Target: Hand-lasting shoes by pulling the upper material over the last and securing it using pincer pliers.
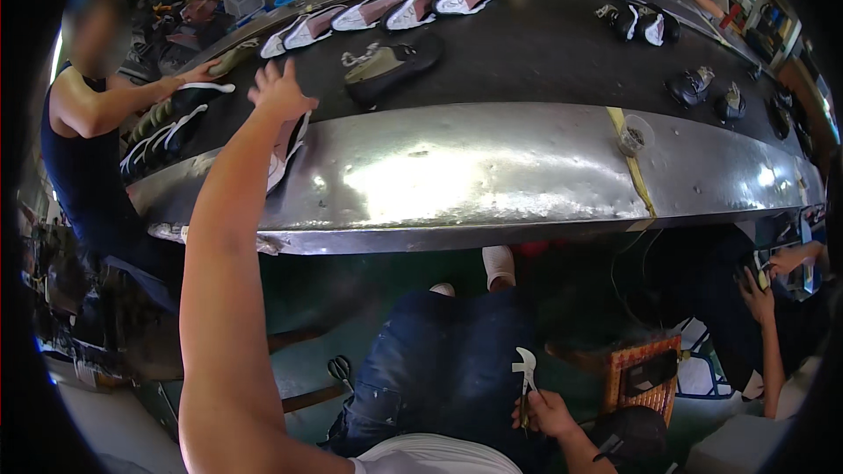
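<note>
**Left arm out over the belt, pliers parked on the lap**

Here the person sits at a long dark conveyor belt (544, 44) with a broad shiny metal edge (474, 175), and the left hand (279, 92) is stretched far forward, fingers spread wide, gripping nothing. It hovers at the near side of the belt, right above a shoe upper with a pink lining (285, 145) that hangs over the metal edge; whether the palm touches it cannot be told from this angle. An olive shoe with laces (386, 61) lies just beyond the fingertips, on its side, within easy reach, most likely so a seated worker can take it without rising.

Down on the lap, the right hand (546, 411) is closed around the handles of white-jawed pliers (525, 373), nose pointing up and away from the jeans. Resting there seems to keep the tool ready while the other arm does the reaching.

Further along the belt a row of pink-and-white insoles (386, 10) lies edge to edge, neatly overlapped, spaced apart from the dark shoes (645, 25) on the far right. A co-worker's hand (200, 73) rests on a pale sole at the left. Beside the knee stands an orange basket (645, 373), and scissors (341, 369) lie on the floor.
</note>
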